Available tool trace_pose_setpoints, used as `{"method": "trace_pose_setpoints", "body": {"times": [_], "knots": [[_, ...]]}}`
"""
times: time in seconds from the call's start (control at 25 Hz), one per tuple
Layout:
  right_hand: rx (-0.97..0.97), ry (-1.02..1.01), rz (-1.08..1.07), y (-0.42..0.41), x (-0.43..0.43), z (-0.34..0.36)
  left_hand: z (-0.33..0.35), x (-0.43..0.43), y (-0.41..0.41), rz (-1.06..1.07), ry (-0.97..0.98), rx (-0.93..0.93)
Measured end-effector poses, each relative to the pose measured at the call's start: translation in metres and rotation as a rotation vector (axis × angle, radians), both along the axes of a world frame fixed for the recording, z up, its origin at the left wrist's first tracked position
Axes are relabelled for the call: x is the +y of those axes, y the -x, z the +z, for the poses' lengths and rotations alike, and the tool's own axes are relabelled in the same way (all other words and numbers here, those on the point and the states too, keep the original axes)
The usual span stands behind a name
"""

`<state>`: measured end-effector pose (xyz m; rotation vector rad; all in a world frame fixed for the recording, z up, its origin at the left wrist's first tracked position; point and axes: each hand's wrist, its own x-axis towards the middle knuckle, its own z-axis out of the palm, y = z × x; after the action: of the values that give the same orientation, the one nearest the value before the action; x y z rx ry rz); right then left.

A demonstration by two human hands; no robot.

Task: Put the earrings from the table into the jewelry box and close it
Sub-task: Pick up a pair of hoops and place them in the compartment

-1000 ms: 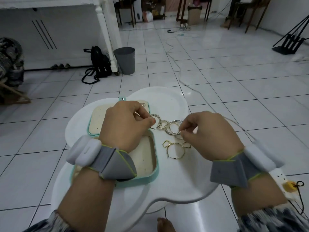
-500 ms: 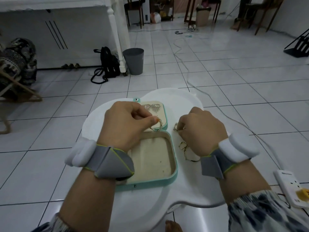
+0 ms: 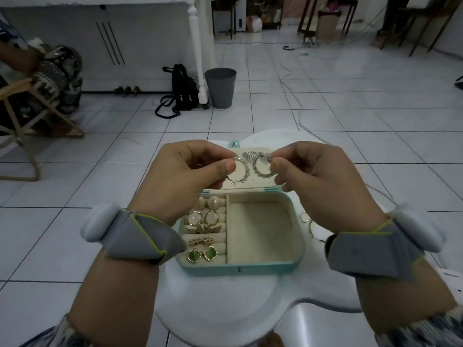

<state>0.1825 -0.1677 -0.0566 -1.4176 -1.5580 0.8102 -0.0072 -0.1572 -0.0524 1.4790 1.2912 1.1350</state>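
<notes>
Two hands raised over the open jewelry box (image 3: 238, 269), each pinching one hoop earring between thumb and forefinger: left hand (image 3: 185, 176) on the left hoop (image 3: 244, 172), right hand (image 3: 318, 176) on the right hoop (image 3: 260, 169). Hoops hang side by side in front of the raised lid (image 3: 250, 185); contact with the lid's pad hard to judge. Box sits on the white table (image 3: 225, 309). Its left slots hold stored pairs (image 3: 203, 254), pearls at the far end, green stones nearest. Loose earrings (image 3: 306, 217) lie on the table just right of the box, partly hidden by the right wrist
</notes>
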Motion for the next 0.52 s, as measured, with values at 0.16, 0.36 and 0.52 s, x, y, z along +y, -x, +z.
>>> {"method": "trace_pose_setpoints", "body": {"times": [0.16,0.36,0.52], "knots": [[0.388,0.120,0.171,0.021,-0.001,0.006,0.000,-0.006,0.000,-0.012,-0.017,-0.112],[0.546,0.160,0.197,0.036,0.000,0.005,-0.001,-0.006,0.007,0.037,-0.034,-0.198],[0.549,0.155,0.145,0.046,0.000,0.002,-0.005,-0.006,0.007,0.143,-0.160,-0.110]]}}
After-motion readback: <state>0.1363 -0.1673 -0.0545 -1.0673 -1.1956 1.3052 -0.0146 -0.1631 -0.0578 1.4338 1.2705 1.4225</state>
